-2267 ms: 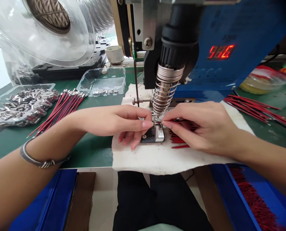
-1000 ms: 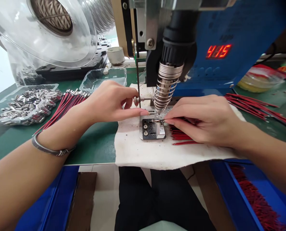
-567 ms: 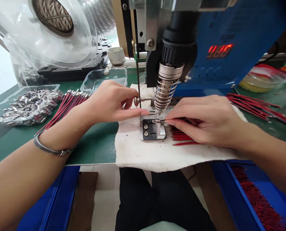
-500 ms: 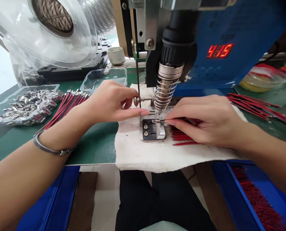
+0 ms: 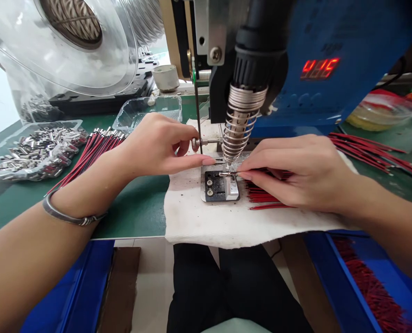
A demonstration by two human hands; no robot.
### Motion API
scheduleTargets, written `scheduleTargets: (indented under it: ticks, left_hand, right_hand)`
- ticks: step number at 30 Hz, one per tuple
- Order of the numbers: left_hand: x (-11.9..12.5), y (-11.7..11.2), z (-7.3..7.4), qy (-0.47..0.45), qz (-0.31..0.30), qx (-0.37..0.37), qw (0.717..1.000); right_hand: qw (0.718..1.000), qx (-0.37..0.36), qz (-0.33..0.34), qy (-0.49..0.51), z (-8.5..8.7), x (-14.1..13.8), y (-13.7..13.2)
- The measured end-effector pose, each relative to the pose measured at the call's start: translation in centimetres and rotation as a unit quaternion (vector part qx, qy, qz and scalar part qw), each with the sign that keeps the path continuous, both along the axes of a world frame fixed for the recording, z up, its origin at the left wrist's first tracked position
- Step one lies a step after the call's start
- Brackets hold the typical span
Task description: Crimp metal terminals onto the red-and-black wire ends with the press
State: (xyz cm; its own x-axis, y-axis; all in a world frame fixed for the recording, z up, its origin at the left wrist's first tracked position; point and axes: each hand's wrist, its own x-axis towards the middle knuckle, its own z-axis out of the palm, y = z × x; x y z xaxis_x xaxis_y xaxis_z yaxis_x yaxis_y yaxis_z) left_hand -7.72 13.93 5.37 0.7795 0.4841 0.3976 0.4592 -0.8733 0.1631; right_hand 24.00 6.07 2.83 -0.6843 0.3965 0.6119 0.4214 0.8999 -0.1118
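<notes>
My right hand pinches a thin wire between thumb and index finger. The wire meets a small metal connector on the black fixture, right under the tip of the soldering iron with its spring coil. My left hand reaches in from the other side, its thumb stretched toward the fixture and apart from the bent fingers. Those fingers are beside a metal knob; whether they touch it I cannot tell. Beneath my right hand lie red and black wires.
A white cloth covers the table's front edge. At left are a tray of metal connectors, bundled wires and a clear plastic tray. A blue machine reads 415. More wires and a blue bin are right.
Both hands hold nearly the same positions. The view has shifted slightly, and the soldering iron's tip remains at the connector.
</notes>
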Motion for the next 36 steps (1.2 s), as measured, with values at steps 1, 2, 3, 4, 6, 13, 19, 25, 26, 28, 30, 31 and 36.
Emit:
scheduleTargets:
  ticks: [1,2,3,4,6,13,19,25,26,28,30,31,36]
  left_hand:
    - [0.0,-0.01,-0.01,0.001,0.003,0.0,1.0]
    - [0.0,-0.03,-0.01,0.002,0.005,-0.001,1.0]
    - [0.0,-0.03,-0.01,0.004,0.003,-0.002,1.0]
    - [-0.01,-0.02,-0.01,0.006,0.0,-0.002,1.0]
    - [-0.03,0.01,-0.02,0.008,-0.006,0.003,1.0]
    - [-0.02,0.0,0.04,0.016,-0.001,0.004,1.0]
    - [-0.03,0.0,-0.04,0.006,-0.003,-0.005,1.0]
    - [-0.01,-0.11,-0.02,0.01,0.0,-0.006,1.0]
    - [-0.02,-0.14,0.03,0.013,0.001,-0.008,1.0]
    - [-0.06,-0.15,0.11,0.017,0.001,-0.008,1.0]
    - [-0.12,-0.11,0.15,0.016,0.0,-0.005,1.0]
    - [-0.15,-0.08,0.15,0.016,0.0,-0.005,1.0]
    - [-0.27,-0.02,0.05,0.021,0.002,-0.001,1.0]
  right_hand:
    - [1.0,-0.001,0.0,-0.002,0.0,0.01,0.0]
    - [1.0,-0.003,-0.001,-0.003,-0.02,0.01,0.01]
    - [1.0,-0.006,-0.001,-0.002,-0.03,0.01,0.02]
    - [1.0,-0.008,-0.001,-0.002,-0.05,0.0,0.04]
    - [1.0,-0.012,0.0,0.001,-0.07,-0.03,0.07]
    - [1.0,-0.016,0.004,0.001,0.02,-0.03,-0.02]
    - [1.0,-0.011,-0.006,-0.006,0.1,0.04,-0.1]
    - [1.0,-0.015,-0.004,0.003,0.1,-0.01,-0.18]
    - [1.0,-0.016,-0.003,0.006,0.09,-0.01,-0.2]
    - [1.0,-0.018,-0.003,0.012,0.07,-0.03,-0.23]
    - [1.0,-0.02,-0.006,0.016,0.03,-0.03,-0.24]
    - [1.0,-0.02,-0.008,0.018,0.01,-0.02,-0.22]
    - [0.999,-0.011,-0.012,0.029,-0.13,0.15,-0.1]
